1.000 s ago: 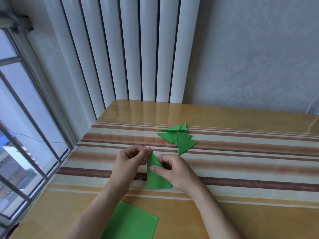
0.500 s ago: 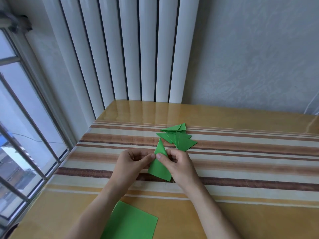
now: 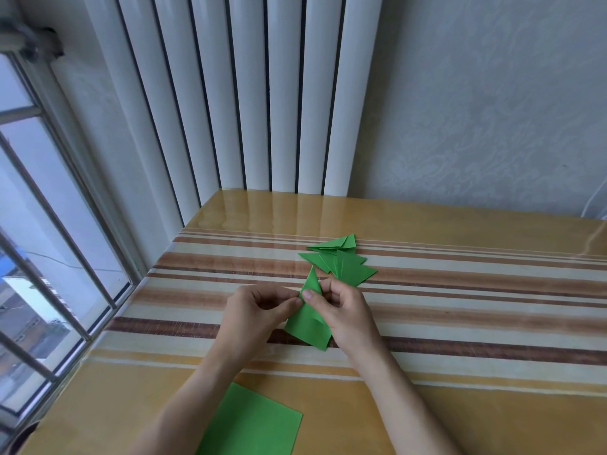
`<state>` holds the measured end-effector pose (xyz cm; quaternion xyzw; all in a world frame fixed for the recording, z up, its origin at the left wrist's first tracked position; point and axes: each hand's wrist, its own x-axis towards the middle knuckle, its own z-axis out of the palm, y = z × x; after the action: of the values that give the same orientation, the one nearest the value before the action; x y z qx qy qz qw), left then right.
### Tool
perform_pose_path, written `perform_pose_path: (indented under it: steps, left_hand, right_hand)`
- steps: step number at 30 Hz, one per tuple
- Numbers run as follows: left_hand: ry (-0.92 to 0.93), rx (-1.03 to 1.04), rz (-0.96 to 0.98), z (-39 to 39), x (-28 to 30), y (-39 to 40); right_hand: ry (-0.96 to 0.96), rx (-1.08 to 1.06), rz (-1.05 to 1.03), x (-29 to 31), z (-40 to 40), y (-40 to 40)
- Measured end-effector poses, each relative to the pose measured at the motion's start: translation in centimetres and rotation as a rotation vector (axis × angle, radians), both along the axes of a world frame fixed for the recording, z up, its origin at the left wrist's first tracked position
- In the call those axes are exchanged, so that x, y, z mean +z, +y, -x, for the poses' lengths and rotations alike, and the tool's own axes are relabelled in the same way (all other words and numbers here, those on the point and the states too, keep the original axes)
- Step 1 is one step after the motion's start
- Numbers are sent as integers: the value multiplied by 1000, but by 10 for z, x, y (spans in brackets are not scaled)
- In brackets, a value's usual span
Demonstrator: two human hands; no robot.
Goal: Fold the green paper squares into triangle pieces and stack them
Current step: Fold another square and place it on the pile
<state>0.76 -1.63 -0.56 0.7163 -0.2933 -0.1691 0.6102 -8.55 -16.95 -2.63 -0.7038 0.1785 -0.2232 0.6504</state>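
Both hands pinch one folded green paper piece point(image 3: 308, 320) over the striped table point(image 3: 460, 323): left hand point(image 3: 254, 318) on its left edge, right hand point(image 3: 345, 313) on its right. The pile of green triangles point(image 3: 341, 262) lies just behind. A flat green paper square point(image 3: 253, 421) lies near the front.

The folded green paper point(image 3: 308, 320) is now tilted, its point leaned away toward the stack of triangles point(image 3: 345, 266), where a second ago it was held upright with its base squarely toward the person. The left hand point(image 3: 259, 310) and the right hand point(image 3: 341, 310) are brought closer together, both thumbs now pinched at the upper part of the paper.
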Motion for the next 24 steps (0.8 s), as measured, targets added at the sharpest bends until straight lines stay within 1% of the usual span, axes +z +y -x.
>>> perform_pose_path:
  steps: [2, 10, 19, 24]
  left_hand:
    - [8, 2, 3, 1, 0, 0]
    - [214, -27, 49, 4, 5, 1]
    - [251, -51, 78, 4, 6, 2]
    - [331, -100, 33, 3, 6, 1]
  right_hand:
    - [2, -1, -9, 1, 0, 1]
    - [9, 8, -17, 4, 1, 1]
    - [6, 27, -24, 4, 2, 1]
    - [-59, -56, -54, 8, 2, -2]
